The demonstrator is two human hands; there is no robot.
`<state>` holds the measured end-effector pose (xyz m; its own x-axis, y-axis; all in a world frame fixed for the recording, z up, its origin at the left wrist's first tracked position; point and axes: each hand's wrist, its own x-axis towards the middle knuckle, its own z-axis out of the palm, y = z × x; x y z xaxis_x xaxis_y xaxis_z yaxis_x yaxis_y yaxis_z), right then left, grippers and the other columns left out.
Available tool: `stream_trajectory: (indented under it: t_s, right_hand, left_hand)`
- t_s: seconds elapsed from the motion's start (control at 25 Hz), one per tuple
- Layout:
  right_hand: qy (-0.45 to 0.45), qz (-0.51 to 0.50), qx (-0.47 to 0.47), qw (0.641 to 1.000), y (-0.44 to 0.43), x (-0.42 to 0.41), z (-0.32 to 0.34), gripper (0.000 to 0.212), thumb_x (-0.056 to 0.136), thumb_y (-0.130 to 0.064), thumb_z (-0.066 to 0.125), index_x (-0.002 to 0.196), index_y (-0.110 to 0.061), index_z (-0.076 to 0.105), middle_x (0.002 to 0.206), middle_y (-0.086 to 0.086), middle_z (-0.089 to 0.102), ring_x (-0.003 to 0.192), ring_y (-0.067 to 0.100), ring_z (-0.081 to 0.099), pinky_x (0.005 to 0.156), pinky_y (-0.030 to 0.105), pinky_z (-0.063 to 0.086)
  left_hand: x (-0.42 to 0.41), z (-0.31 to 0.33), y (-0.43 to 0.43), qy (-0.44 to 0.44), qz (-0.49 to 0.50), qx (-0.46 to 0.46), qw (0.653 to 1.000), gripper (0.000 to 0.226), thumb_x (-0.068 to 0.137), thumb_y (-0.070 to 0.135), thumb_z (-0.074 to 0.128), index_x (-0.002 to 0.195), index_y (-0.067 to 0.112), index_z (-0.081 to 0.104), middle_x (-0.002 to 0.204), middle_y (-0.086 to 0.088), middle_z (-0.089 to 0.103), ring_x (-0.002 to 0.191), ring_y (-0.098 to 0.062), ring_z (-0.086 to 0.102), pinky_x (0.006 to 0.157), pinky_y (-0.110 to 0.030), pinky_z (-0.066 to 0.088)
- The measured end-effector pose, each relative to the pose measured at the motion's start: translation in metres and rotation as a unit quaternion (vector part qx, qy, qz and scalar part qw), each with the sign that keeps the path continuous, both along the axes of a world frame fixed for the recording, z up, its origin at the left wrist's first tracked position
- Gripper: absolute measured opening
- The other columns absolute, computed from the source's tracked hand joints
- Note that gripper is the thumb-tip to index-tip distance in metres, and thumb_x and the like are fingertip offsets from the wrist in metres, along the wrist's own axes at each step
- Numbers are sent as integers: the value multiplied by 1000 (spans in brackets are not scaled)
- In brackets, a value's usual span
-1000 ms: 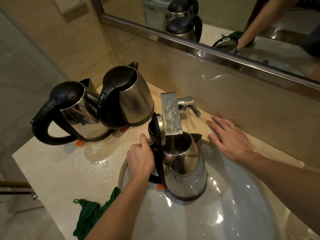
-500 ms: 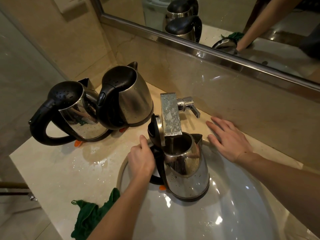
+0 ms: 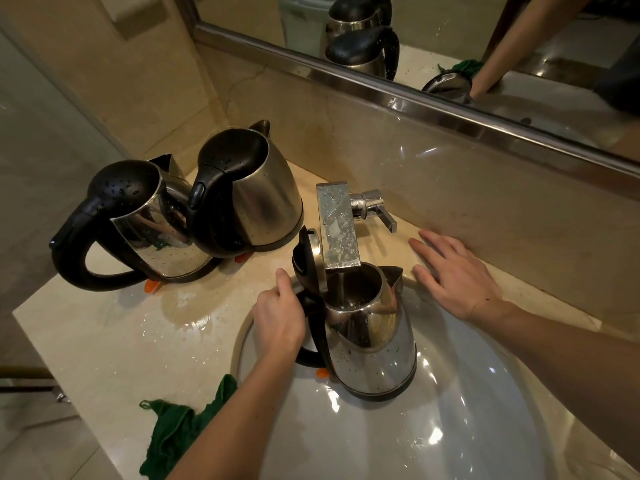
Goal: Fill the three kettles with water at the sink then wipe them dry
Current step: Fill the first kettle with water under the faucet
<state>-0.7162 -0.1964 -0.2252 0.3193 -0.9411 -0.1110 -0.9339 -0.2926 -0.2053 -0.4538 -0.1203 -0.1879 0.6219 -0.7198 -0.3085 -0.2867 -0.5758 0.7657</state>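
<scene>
The bench (image 3: 104, 341) is seen wet to the left of the tap (image 3: 339, 223), which is taken as the landmark throughout. The sink (image 3: 467, 427) is set into the bench directly in front of the tap. Two kettles are parked with lids down to the left of the tap, the inner kettle (image 3: 252, 202) just beside it and the outer kettle (image 3: 149, 230) touching that one on its far side. They are judged to have been set clear of the basin so that the spout is left free, and the droplets on them suggest that wiping is not yet done. The open kettle (image 3: 374, 341) is placed over the sink just in front of the tap and tilted a little. Its lid (image 3: 306, 261) is thrown back on the left of the spout so that the mouth is brought right under the outlet. Whether water is flowing cannot be told. A green cloth (image 3: 176, 431) is left crumpled at the bench edge, well in front and to the left of the tap, presumably within reach for drying. The left grip (image 3: 278, 320) is closed round the open kettle's black handle, thumb up, so that the weight can be steadied during filling. The right grip (image 3: 457, 278) is open and laid flat with spread fingers on the bench just right of the tap. It lies near the lever (image 3: 377, 211), a placement judged handy for working the water.
</scene>
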Motion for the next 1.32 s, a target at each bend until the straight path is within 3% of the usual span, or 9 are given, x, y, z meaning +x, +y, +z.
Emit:
stream_trajectory:
  t_s: [1.32]
  right_hand:
    - [2, 0, -2, 1000, -1, -1, -4, 64, 95, -58, 16, 152, -31, 26, 159, -6, 23, 140, 17, 20, 111, 38, 28]
  left_hand:
    - [2, -2, 0, 5, -1, 5, 1000, 59, 102, 49, 27, 59, 12, 41, 61, -8, 47, 59, -20, 47, 60, -33, 39]
